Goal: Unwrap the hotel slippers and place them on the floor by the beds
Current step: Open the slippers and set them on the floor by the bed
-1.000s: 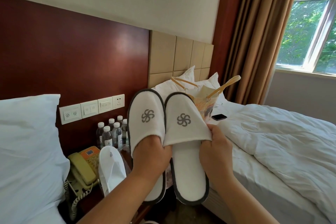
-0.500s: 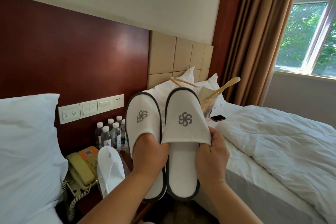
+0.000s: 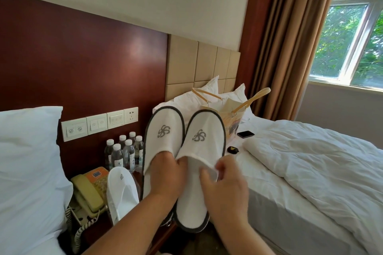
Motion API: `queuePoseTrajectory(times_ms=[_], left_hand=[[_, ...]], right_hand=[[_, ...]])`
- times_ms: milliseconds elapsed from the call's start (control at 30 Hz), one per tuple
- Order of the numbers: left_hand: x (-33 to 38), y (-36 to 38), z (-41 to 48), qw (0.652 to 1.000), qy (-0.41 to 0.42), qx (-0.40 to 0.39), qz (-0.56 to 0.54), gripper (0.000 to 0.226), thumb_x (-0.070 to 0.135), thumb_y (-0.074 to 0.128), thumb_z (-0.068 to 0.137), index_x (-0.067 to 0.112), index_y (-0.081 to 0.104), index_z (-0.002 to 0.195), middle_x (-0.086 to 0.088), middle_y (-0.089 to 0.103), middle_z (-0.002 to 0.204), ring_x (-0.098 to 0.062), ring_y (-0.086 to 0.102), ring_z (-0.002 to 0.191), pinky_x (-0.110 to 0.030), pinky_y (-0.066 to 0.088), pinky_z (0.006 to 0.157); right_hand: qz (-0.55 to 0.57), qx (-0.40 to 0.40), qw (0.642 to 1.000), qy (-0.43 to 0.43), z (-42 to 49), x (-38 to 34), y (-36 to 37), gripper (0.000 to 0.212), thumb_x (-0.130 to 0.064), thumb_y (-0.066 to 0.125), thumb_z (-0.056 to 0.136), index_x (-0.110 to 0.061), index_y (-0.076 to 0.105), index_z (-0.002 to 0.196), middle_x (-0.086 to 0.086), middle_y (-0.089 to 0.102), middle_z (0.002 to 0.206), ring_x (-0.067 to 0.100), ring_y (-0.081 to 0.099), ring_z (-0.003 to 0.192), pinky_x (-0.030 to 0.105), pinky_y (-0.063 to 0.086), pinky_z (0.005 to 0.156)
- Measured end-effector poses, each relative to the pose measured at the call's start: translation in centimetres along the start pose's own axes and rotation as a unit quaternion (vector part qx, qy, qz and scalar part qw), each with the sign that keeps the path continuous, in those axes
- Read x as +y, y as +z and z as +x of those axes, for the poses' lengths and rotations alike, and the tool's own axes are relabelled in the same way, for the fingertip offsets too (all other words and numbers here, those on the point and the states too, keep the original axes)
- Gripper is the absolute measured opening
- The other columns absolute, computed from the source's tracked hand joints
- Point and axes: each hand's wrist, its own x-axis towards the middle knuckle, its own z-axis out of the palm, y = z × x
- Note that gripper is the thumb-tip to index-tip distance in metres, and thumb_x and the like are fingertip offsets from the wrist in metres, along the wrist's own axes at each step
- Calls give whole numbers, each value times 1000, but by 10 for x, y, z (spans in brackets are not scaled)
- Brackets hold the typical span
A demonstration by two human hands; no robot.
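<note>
- Slippers, white terry with grey piping and a grey pinwheel logo, are held side by side, toes up, in the air just right of the bench [image 3: 102, 223] that stands between the two beds.
- Left slipper [image 3: 163, 130]: the left hand [image 3: 165, 178] is pushed into its upper. Its fingers are hidden inside, so I cannot tell how they lie; the thumb lies against the neighbouring slipper's rim.
- Right slipper [image 3: 204, 136]: it touches the left one and leans, its heel swung toward the bench. Half a second ago it stood straighter and its toe was slightly higher.
- Right hand [image 3: 226, 188]: half a second ago it wrapped the slipper's side in a full grip. It has now dropped lower, and its fingers [image 3: 207, 176] stand narrow, pinching the rim of the upper against the thumb. It is blurred by motion.
- A third slipper [image 3: 121, 190], plain white, stands upright on the bench beside a yellow telephone [image 3: 89, 192], unchanged.
- Water bottles [image 3: 124, 151] cluster at the back of the bench, under a row of wall switches [image 3: 99, 123].
- On the bed right of the bench lie a bag with tan handles [image 3: 234, 114], a dark phone [image 3: 245, 134] and a small black object [image 3: 233, 149], which the slippers hid before.
</note>
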Motion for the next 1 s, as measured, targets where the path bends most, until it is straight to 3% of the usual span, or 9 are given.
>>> queuePoseTrajectory(times_ms=[67, 167, 267, 500, 600, 767, 833, 900, 1000], left_hand=[[1, 4, 1, 999, -23, -17, -15, 31, 30, 63, 86, 5, 68, 104, -9, 73, 94, -29, 69, 89, -40, 58, 81], [1, 10, 1, 999, -16, -35, -3, 25, 36, 70, 84, 12, 65, 83, 1, 68, 75, -20, 66, 72, -30, 54, 66], [1, 11, 2, 998, -25, -50, -7, 21, 39, 74, 80, 29, 60, 69, 9, 65, 67, -5, 62, 62, -24, 51, 55], [13, 17, -15, 991, -57, -84, -90, 20, 31, 75, 83, 33, 61, 68, 14, 65, 64, 12, 60, 57, -5, 43, 47], [17, 21, -23, 985, -89, -104, -107, 15, 28, 72, 85, 22, 66, 71, 3, 70, 66, 3, 62, 54, -16, 50, 50], [33, 20, -37, 966, -125, -188, -125, 25, 36, 68, 85, 13, 73, 76, -1, 74, 69, -16, 69, 68, -33, 57, 66], [37, 16, -36, 933, -143, -277, -182, 23, 36, 69, 81, 15, 77, 85, -3, 78, 85, -19, 73, 85, -40, 59, 85], [37, 8, -29, 856, -169, -414, -259, 33, 36, 68, 80, 16, 76, 105, -10, 77, 107, -27, 71, 105, -45, 55, 97], [29, -7, -8, 801, -195, -478, -304, 35, 35, 71, 85, 12, 75, 111, -10, 76, 112, -28, 74, 100, -38, 61, 81]], right_hand=[[-52, -68, 994, -67, -17, -7, 6, 14, -34, 61, 78, -38, 48, 81, -16, 49, 71, 3, 50, 66, 17, 41, 58], [-53, -192, 979, -34, -22, -5, 17, 49, -24, 53, 82, -35, 47, 130, -19, 44, 106, 2, 44, 100, 19, 40, 87], [-100, -190, 976, -30, -11, 3, 18, 67, -31, 53, 81, -28, 35, 145, -9, 38, 130, 12, 32, 119, 25, 32, 102], [-244, -140, 957, -69, 8, 9, 18, 55, -31, 55, 80, -29, 47, 135, 2, 49, 138, 28, 41, 129, 41, 32, 108], [-245, -119, 959, -79, 14, 15, 13, 43, -28, 56, 89, -25, 55, 132, -1, 57, 136, 23, 50, 128, 36, 34, 110], [-231, -89, 965, -82, 25, 21, -2, 7, -22, 62, 85, -22, 66, 91, -1, 70, 101, 22, 63, 98, 33, 46, 93], [-227, -82, 968, -63, 33, 25, -10, 6, -18, 61, 81, -22, 58, 78, 1, 67, 94, 25, 60, 93, 36, 45, 89], [-223, -79, 971, -37, 42, 31, -21, 19, -14, 59, 77, -24, 48, 66, 1, 64, 84, 27, 59, 87, 36, 44, 84], [-211, -70, 975, -9, 58, 45, -40, 19, -7, 57, 74, -18, 57, 59, 2, 59, 76, 31, 58, 82, 37, 42, 76]])
